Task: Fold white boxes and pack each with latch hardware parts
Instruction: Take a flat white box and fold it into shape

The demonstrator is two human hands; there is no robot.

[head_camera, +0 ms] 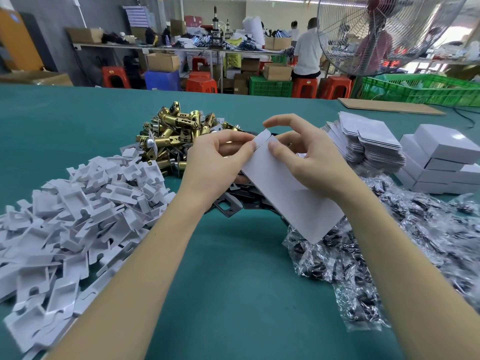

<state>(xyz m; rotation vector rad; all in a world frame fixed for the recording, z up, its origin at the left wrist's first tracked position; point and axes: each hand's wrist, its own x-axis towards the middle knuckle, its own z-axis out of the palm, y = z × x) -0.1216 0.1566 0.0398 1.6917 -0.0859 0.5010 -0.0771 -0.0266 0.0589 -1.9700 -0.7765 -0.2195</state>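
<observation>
Closing the far flap of the box [285, 188].
My left hand [215, 162] and right hand [309, 157] both pinch its far end; I should press the flap [263, 137] straight along the crease.

Both hands, left [220, 157] and right [309, 154], raised together, fingers curled, pinching.
</observation>
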